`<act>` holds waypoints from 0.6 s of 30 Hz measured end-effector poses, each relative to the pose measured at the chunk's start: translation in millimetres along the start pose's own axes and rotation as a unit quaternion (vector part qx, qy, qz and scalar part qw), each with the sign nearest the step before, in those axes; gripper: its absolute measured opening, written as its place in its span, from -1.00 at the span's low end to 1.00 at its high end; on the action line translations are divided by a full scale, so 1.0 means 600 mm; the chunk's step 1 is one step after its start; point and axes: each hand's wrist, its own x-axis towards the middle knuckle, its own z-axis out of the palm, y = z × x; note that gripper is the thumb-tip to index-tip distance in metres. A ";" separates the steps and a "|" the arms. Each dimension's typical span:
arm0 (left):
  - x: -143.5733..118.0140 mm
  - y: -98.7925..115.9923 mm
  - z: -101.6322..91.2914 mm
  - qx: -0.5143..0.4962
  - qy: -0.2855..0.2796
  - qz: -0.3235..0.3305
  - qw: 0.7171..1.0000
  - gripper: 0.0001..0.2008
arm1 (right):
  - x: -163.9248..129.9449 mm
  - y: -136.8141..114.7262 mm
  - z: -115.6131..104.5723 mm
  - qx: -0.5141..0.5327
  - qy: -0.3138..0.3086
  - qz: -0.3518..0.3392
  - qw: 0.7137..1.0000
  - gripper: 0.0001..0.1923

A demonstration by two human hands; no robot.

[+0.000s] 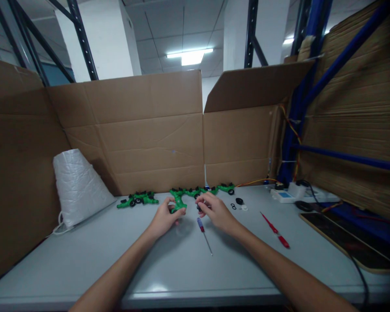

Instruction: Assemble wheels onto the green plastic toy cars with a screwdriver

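My left hand (165,215) grips a green plastic fitting (178,203) just above the grey table (182,268). My right hand (214,209) is close beside it, fingers pinched on a small dark part (199,207) that I cannot make out clearly. A row of similar green fittings with black rings (211,190) lies just behind my hands, and another group of green fittings (137,199) lies to the left. A small screwdriver with a red and blue handle (204,229) rests on the table under my right hand.
A red-handled screwdriver (275,230) lies to the right. Small black rings and a white piece (239,203) sit near it. A white bag (76,184) stands at the left. Cardboard walls (143,130) enclose the back. A power strip (287,196), cables and a dark board (347,240) are at right.
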 end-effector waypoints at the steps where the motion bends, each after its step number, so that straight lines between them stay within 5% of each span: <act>1: 0.000 0.004 0.002 -0.031 -0.008 -0.013 0.999 -0.40 | 0.001 0.004 0.001 0.011 0.001 0.005 1.000 -0.71; 7: -0.008 0.027 0.002 -0.164 -0.040 -0.088 0.982 -0.48 | 0.007 0.025 0.009 0.084 0.012 0.054 0.995 -0.66; 18: -0.005 0.024 0.001 -0.223 -0.033 -0.099 0.969 -0.62 | 0.003 0.006 0.003 0.253 -0.010 0.182 0.950 -0.64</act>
